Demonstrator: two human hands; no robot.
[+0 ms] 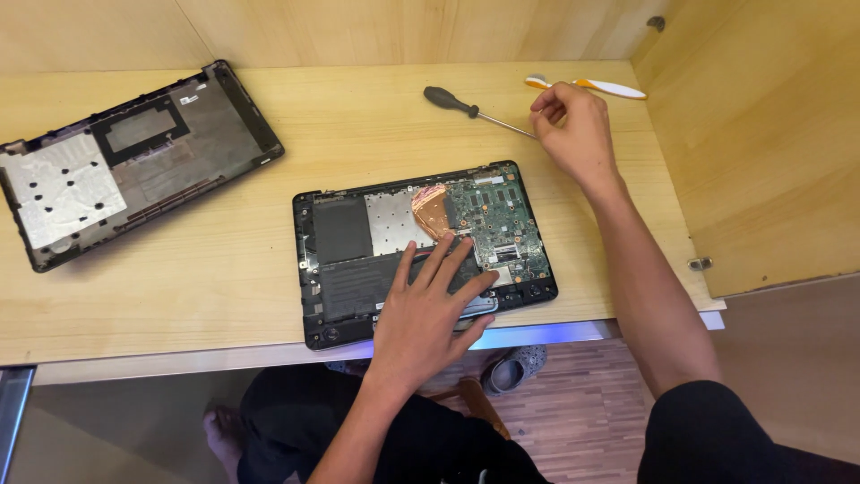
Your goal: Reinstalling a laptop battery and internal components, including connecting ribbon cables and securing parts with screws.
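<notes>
1. Opened laptop (pixel 421 251): lay near the front edge of the surface (pixel 224 269), circuit board and copper heat pipe exposed.
2. My left hand (pixel 430 309): rested flat and open on the laptop's dark battery area.
3. My right hand (pixel 573 134): fingers pinched at the tip of the screwdriver (pixel 475 109), near the back edge.
4. Removed bottom cover (pixel 125 161): lay at the back left corner.
5. Orange-and-white toothbrush (pixel 587 86): lay just beyond my right hand.

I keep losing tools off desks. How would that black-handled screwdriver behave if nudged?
The black-handled screwdriver looks round-handled, so it would probably roll on the smooth wooden desk. Its thin metal shaft seems stiff. The right hand at its tip might stop it.
</notes>
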